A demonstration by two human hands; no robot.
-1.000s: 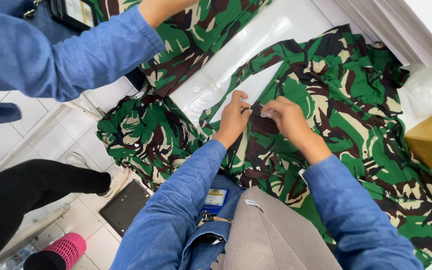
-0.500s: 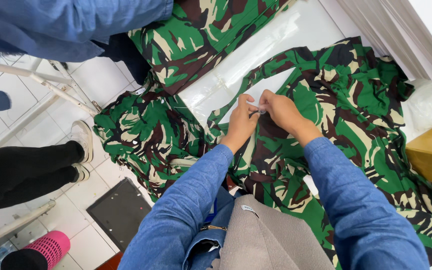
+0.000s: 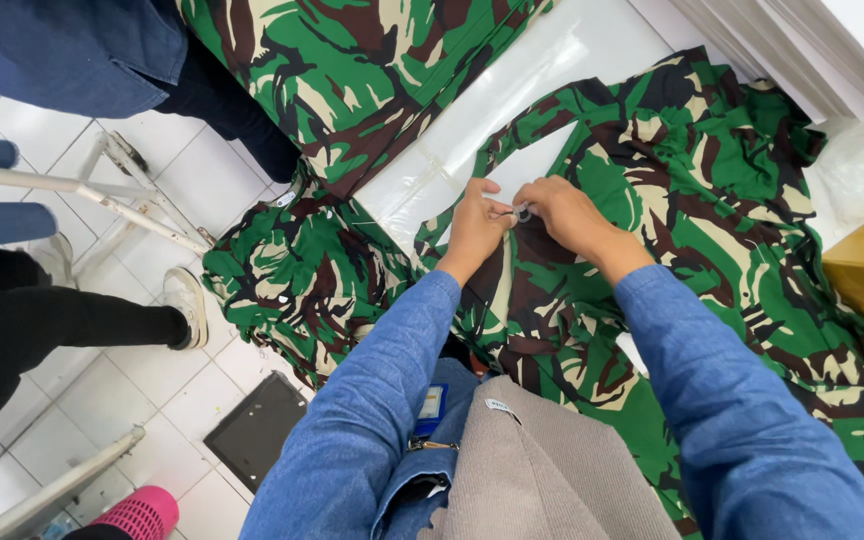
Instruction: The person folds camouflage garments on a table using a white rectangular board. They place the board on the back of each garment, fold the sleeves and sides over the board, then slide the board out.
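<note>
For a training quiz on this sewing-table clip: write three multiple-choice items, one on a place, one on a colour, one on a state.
1. Where do both hands meet?
A. On the camouflage cloth at the white table
B. On the tiled floor
C. Inside the cardboard box

2. What colour are the person's sleeves?
A. Red
B. Blue
C. White

3. How are the fingers of the left hand and right hand set?
A. Spread flat, apart
B. Hanging at the sides
C. Pinched together on a small piece at the cloth

Answers: 1 A, the hands rest on the cloth over the table; 2 B, both forearms wear blue; 3 C, the fingertips meet at one spot.
</note>
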